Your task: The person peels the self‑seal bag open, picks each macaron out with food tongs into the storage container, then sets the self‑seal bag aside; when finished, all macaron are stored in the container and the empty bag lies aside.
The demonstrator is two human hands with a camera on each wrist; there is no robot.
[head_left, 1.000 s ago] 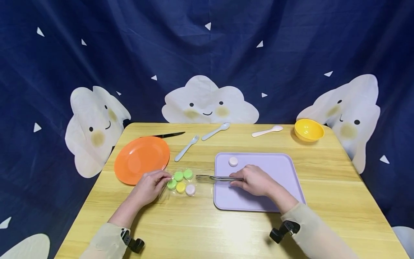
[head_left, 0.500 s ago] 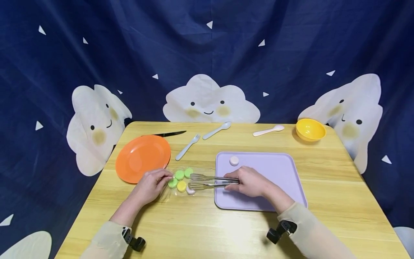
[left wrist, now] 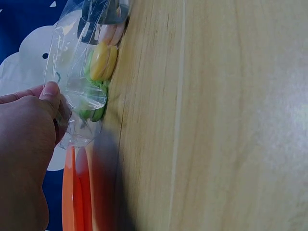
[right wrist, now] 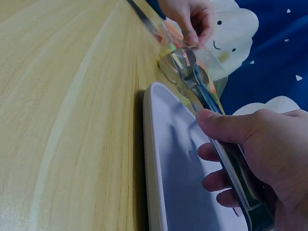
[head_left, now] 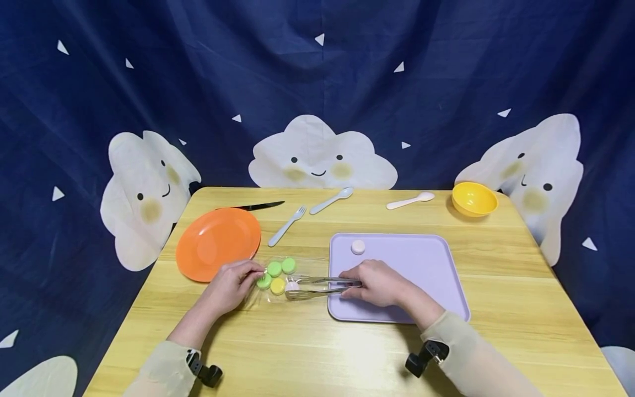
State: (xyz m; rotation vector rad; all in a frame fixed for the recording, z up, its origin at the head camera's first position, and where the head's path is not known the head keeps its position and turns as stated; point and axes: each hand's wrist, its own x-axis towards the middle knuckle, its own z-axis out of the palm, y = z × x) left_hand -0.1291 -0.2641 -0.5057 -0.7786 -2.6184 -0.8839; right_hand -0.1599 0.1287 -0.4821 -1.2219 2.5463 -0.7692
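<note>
With my left hand pinching the clear bag at the table's nine o'clock, my right hand gripped the metal tongs, whose tips bracketed the pale pink macaron, best squeezed gently and lifted level to avoid crushing.

Left wrist view: orange plate cut off by bottom edge; clear bag top cut by upper edge, contents blurred. Right wrist view: tongs handle end hidden in right hand; pink macaron partly covered by tong tips.
</note>
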